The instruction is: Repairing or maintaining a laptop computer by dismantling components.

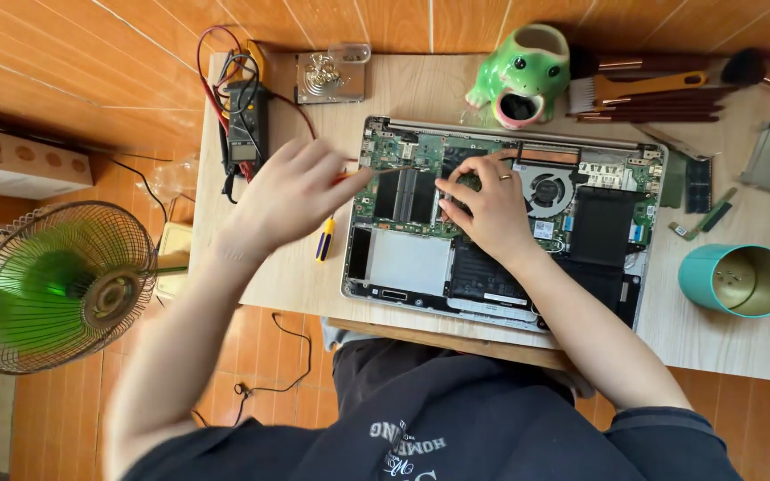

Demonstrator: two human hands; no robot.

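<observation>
Laptop (501,218), opened up with its base cover off, lies on the wooden table (421,85) with circuit board, fan and black battery exposed. Left hand (291,191) is closed around a thin tool (376,171) with an orange grip, whose metal tip reaches right to the green board at the laptop's far left part. Right hand (487,207) rests on the board just right of the memory slots, fingers bent and pressing down on the parts; whether it pinches anything cannot be told. A ring sits on one finger.

Just near of the left hand, a yellow and blue screwdriver (324,240) lies on the table beside the laptop's left edge. Farther left and far, a multimeter (244,123) with red and black leads. A green frog-shaped pot (523,76) stands just beyond the laptop's far edge, brushes (648,93) to its right. A teal cup (735,281) lies on its side at the right. Off the table to the left stands a fan (51,285) with green blades.
</observation>
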